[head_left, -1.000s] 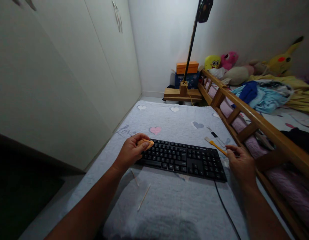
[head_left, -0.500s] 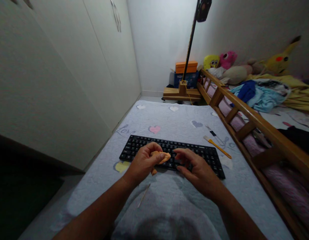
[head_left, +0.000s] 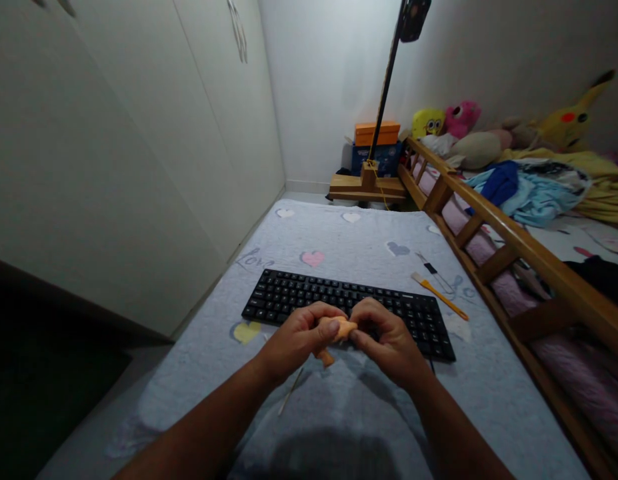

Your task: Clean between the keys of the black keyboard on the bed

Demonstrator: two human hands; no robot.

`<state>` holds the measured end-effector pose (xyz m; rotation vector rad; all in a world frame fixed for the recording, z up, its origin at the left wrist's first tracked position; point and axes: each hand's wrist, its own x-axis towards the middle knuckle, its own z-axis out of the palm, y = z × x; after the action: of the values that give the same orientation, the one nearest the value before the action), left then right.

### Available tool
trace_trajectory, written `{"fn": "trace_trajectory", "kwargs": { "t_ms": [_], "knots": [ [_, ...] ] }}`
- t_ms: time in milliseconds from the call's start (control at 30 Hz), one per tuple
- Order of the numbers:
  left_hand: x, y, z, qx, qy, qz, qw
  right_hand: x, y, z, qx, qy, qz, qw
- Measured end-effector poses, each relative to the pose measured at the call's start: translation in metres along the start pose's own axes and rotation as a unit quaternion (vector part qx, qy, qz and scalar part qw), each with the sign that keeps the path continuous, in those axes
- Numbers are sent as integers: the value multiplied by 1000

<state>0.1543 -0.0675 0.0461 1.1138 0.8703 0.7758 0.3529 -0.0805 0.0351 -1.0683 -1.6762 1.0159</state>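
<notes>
The left hand [head_left: 297,339] is closed on a bunched orange cloth [head_left: 343,328], with the thumb on top and the fingers curled around it. The right hand [head_left: 389,339] is nearly closed too, and its thumb and pointing finger seem to pinch the cloth's right end. So the cloth is in the small gap between the two hands. Its bunched part goes from side to side, and a loose tail hangs down by the left hand, which has more of it. The black keyboard [head_left: 329,291] is just past the hands and partly under them. Its long side goes left to right, and its right end tips a bit toward the person. Both hands are over its near edge, about as close as each other. I cannot tell if they touch the keys. A thin white stick [head_left: 291,393] lies on the near side, below the left hand. Past the keyboard's right end, nearer to the right hand, are a yellow brush [head_left: 443,299] and a thin tool with a black grip [head_left: 431,268]. They all lie on a pale blanket [head_left: 359,243] with hearts.
</notes>
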Motion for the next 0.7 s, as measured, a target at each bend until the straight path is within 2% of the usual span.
{"fn": "trace_trajectory", "kwargs": {
  "t_ms": [133, 200, 433, 600, 700],
  "knots": [
    [-5, 1, 2, -20, -41, -7, 999, -2, 6, 0, 91, 18, 15, 996],
    [-6, 0, 6, -55, -42, -22, 997, -2, 7, 1, 131, 31, 18, 991],
    [1, -9, 21, -185, 15, -19, 982, -4, 4, 8, 147, 40, 36, 988],
    [3, -15, 31, -224, 41, -28, 973, -8, 6, 17, 187, 30, 62, 980],
    [2, -17, 37, -219, 64, -27, 973, -9, 9, 20, 232, 27, 113, 966]
  ]
}}
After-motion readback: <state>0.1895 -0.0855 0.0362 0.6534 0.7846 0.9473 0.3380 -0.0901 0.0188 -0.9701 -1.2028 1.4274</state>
